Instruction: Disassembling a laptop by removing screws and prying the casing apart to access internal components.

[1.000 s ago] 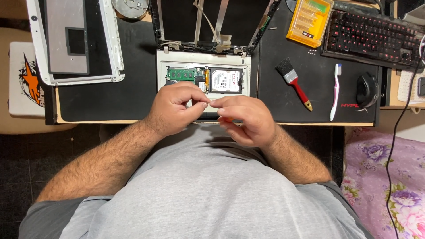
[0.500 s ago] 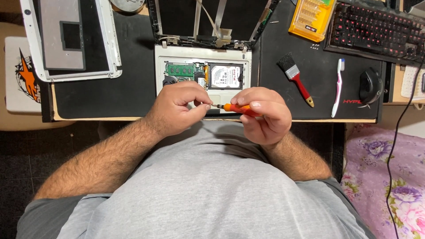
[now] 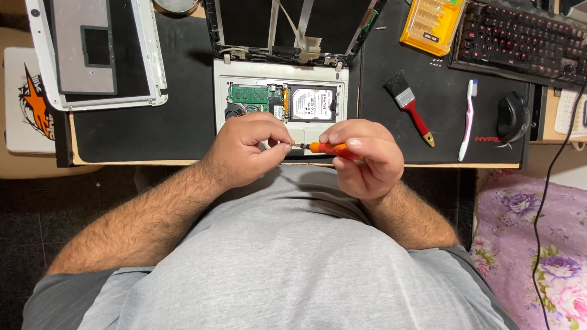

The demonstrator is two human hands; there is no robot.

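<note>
My right hand (image 3: 365,157) grips a small orange-handled screwdriver (image 3: 327,148), held level with its tip pointing left. My left hand (image 3: 247,150) pinches its fingertips together right at that tip; whatever sits between them is too small to make out. Both hands hover at the near edge of the desk, just in front of an opened white laptop base (image 3: 280,104) whose green memory board, fan and silver hard drive (image 3: 312,103) lie exposed. The laptop's dark screen frame (image 3: 293,24) stands open behind it.
A black desk mat (image 3: 171,122) covers the desk. A white laptop cover panel (image 3: 98,52) lies at far left. To the right are a red-handled brush (image 3: 411,105), a white toothbrush (image 3: 468,119), a black mouse (image 3: 512,117), a keyboard (image 3: 520,40) and a yellow bit case (image 3: 431,23).
The orange screwdriver has come into plain sight in my right hand, and my left fingertips have closed onto its tip. Both hands shifted slightly apart and toward the desk edge.
</note>
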